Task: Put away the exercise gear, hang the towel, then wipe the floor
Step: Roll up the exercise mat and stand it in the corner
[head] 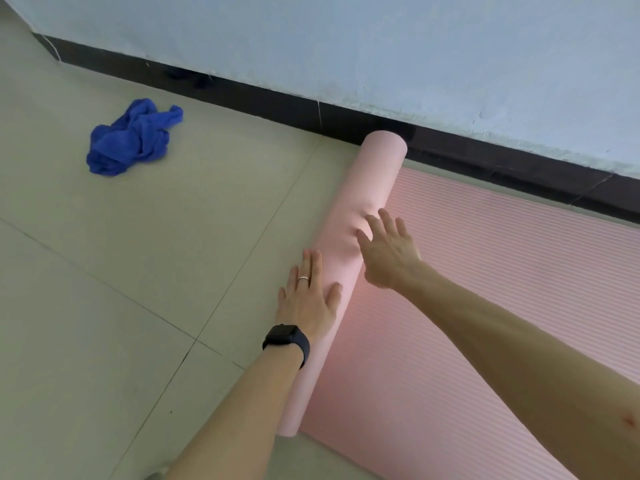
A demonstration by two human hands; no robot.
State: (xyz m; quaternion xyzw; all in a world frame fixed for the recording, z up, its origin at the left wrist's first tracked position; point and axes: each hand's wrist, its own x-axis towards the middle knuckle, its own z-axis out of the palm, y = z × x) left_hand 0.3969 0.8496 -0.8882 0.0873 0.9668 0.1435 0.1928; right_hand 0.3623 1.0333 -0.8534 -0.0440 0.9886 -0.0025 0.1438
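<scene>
A pink ribbed exercise mat point(502, 271) lies on the tiled floor, its left part wound into a roll point(375, 174) that runs from near the wall toward me. My left hand point(308, 296), with a ring and a black wrist band, presses flat on the roll's left side. My right hand point(389, 252) presses with spread fingers on the roll's top, denting it. A crumpled blue towel point(133, 138) lies on the floor at the left, well apart from both hands.
A pale blue wall point(381, 46) with a black skirting strip point(277, 98) runs behind the mat. Beige floor tiles point(104, 271) stretch out to the left of the roll.
</scene>
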